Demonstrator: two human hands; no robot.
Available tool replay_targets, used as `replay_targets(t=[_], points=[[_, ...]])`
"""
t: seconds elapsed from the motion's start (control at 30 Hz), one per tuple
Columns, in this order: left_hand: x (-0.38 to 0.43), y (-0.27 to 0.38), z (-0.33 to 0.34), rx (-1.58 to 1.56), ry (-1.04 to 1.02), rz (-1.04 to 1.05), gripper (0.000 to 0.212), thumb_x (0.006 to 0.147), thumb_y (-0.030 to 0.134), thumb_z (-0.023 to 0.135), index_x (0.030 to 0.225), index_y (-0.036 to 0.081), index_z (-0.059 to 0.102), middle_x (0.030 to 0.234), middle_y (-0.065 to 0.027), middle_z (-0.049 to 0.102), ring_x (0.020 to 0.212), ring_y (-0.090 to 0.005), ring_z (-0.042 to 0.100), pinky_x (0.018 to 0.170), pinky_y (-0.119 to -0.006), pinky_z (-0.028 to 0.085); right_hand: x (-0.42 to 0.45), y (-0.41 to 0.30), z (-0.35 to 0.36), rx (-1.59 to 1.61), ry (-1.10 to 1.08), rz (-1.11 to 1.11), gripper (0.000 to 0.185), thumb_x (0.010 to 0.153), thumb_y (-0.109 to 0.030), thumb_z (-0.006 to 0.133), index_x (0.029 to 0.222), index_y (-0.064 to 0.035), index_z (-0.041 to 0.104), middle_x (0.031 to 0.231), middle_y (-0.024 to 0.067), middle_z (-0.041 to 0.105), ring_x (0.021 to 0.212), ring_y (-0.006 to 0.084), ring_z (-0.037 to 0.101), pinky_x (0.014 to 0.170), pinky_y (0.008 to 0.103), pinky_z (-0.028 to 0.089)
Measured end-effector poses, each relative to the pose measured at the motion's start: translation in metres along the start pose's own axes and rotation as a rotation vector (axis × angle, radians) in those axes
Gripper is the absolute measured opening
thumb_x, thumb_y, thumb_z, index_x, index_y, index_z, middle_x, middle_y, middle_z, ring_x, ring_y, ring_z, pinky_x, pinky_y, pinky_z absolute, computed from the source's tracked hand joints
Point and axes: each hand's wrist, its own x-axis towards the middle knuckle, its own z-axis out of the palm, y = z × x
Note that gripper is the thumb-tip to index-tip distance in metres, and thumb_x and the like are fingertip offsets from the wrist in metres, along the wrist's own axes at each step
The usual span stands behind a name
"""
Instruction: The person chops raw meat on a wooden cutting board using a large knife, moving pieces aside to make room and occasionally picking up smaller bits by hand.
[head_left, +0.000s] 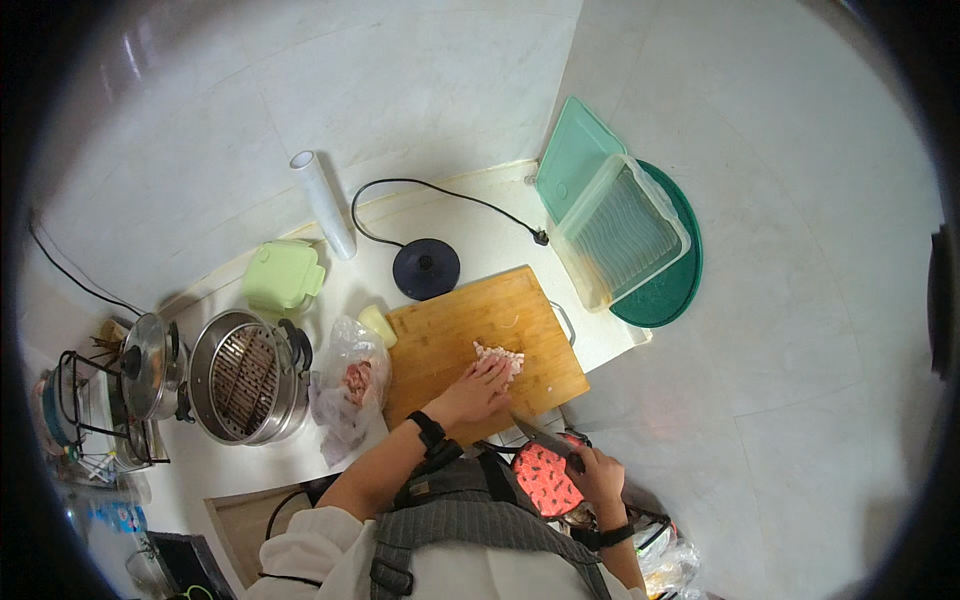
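Note:
My left hand (474, 390) lies palm down with fingers stretched out over a small heap of finely diced, pale pinkish pieces (516, 360) on a wooden cutting board (442, 337). Part of the heap is hidden under the fingers. In my right hand (602, 478) is a knife (541, 436) with a dark handle. Its blade points up and left, near the board's front edge. Left of the board, a clear plastic bag (341, 424) holds raw meat (358, 381). Touching the board's left corner is a pale yellow-green chunk (377, 325), perhaps a peeled vegetable.
Behind the board sits a black kettle base (426, 268) with a cord. At right, a clear plastic container (626, 232) leans by a green round tray (671, 289). Leftward stand a steel steamer pot (199, 375), a green lidded box (281, 274) and an upright roll (324, 206).

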Motion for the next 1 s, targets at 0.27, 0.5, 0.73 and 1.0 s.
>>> replay_targets(t=[0.27, 0.5, 0.73, 1.0], points=[[-0.035, -0.024, -0.051, -1.129, 0.498, -0.4, 0.024, 0.098, 0.011, 0.049, 0.115, 0.001, 0.061, 0.107, -0.0056, 0.063, 0.102, -0.0146, 0.06, 0.088, -0.028, 0.045, -0.017, -0.018, -0.023, 0.117, 0.06, 0.107, 0.027, 0.067, -0.021, 0.075, 0.091, -0.015, 0.064, 0.078, 0.0076, 0.066, 0.069, 0.0278, 0.065, 0.059, 0.0385, 0.052], [-0.176, -0.059, -0.106, -0.72, 0.718, -0.697, 0.022, 0.094, 0.007, 0.05, 0.113, 0.002, 0.06, 0.106, -0.011, 0.065, 0.097, -0.0209, 0.063, 0.081, -0.031, 0.05, -0.003, -0.036, -0.017, 0.093, 0.131, 0.171, 0.021, 0.068, -0.015, 0.072, 0.088, -0.012, 0.064, 0.076, 0.0121, 0.067, 0.065, 0.0312, 0.065, 0.059, 0.0399, 0.053], [-0.23, -0.056, -0.122, 0.051, 0.091, -0.69, 0.02, 0.086, 0.013, 0.056, 0.103, 0.005, 0.061, 0.094, -0.0151, 0.063, 0.083, -0.0346, 0.062, 0.072, -0.041, 0.051, 0.053, -0.049, -0.041, 0.037, 0.119, -0.036, 0.017, 0.069, -0.012, 0.071, 0.084, -0.0117, 0.062, 0.073, 0.0085, 0.066, 0.062, 0.0282, 0.065, 0.056, 0.0374, 0.051], [-0.173, -0.053, -0.121, 0.069, 0.64, -0.464, 0.016, 0.083, 0.012, 0.057, 0.095, 0.003, 0.061, 0.086, -0.0176, 0.06, 0.085, -0.0353, 0.059, 0.074, -0.043, 0.049, 0.064, -0.055, -0.029, 0.086, 0.109, -0.094, 0.026, 0.067, -0.021, 0.074, 0.09, -0.0159, 0.062, 0.077, 0.0063, 0.066, 0.062, 0.0279, 0.064, 0.056, 0.0376, 0.051]])
